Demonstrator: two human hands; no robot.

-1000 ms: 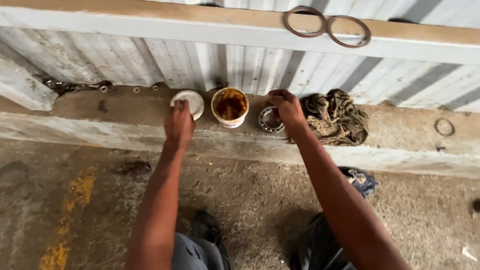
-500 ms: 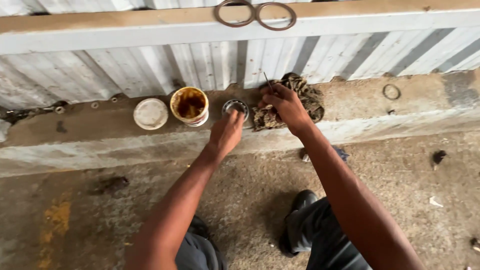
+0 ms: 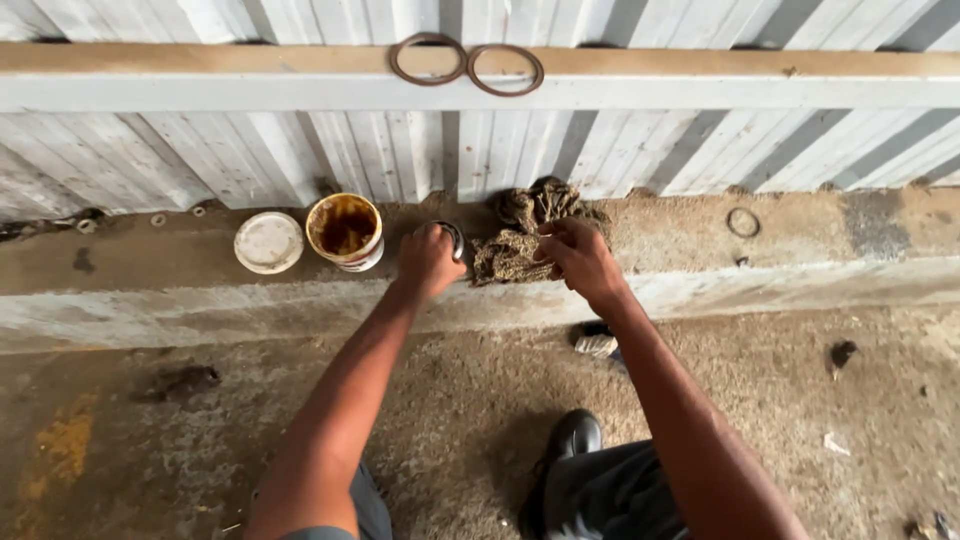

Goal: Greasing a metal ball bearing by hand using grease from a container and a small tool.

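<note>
Concrete ledge [image 3: 700, 260] below corrugated wall. Left to right: white lid [image 3: 268, 242], open grease tub [image 3: 344, 229], left hand [image 3: 428, 262] with fingers curled over metal bearing [image 3: 452, 236], right hand [image 3: 578, 256] pinching dirty rag [image 3: 515, 250] at its 9 o'clock. Likely gripping stage; bearing sits near the ledge's front edge, open ledge toward 3 o'clock.

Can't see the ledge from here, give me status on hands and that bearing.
Left hand closed over the metal bearing on the ledge. Right hand gripping the dirty rag. Open grease tub beside, not blocking.

Open tub [image 3: 344, 230] and lid [image 3: 268, 242] crowd the ledge [image 3: 820, 235] leftward; rightward lies open.
</note>
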